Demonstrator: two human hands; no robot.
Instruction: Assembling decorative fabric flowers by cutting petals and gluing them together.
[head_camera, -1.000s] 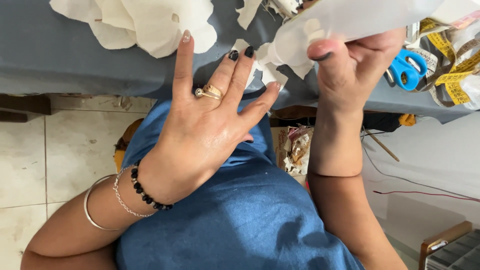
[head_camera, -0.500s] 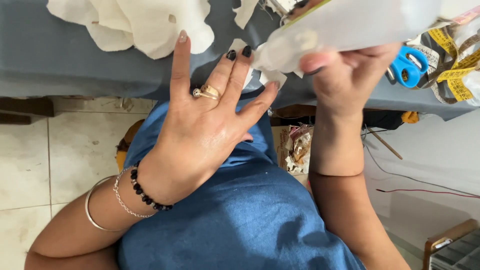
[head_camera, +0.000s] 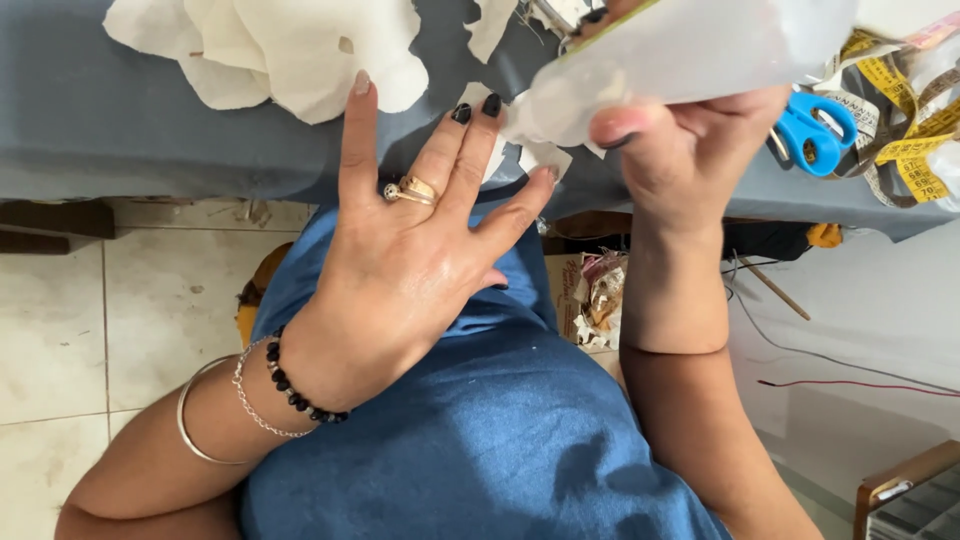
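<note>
Tilted flatter than a moment ago, the clear plastic bottle (head_camera: 690, 50) now lies nearly level above the grey table (head_camera: 120, 120).

It is clenched in the right hand (head_camera: 690, 150), its nozzle end pointing left toward small white fabric scraps (head_camera: 540, 155) at the table edge. Just beside it, the left hand (head_camera: 410, 270) is spread flat with fingers released, holding nothing, fingertips near the cream fabric pieces (head_camera: 270, 50). Blue scissors (head_camera: 815, 130) and a yellow tape measure (head_camera: 905, 120) lie to the right; blue cloth (head_camera: 480, 440) covers the lap.
</note>
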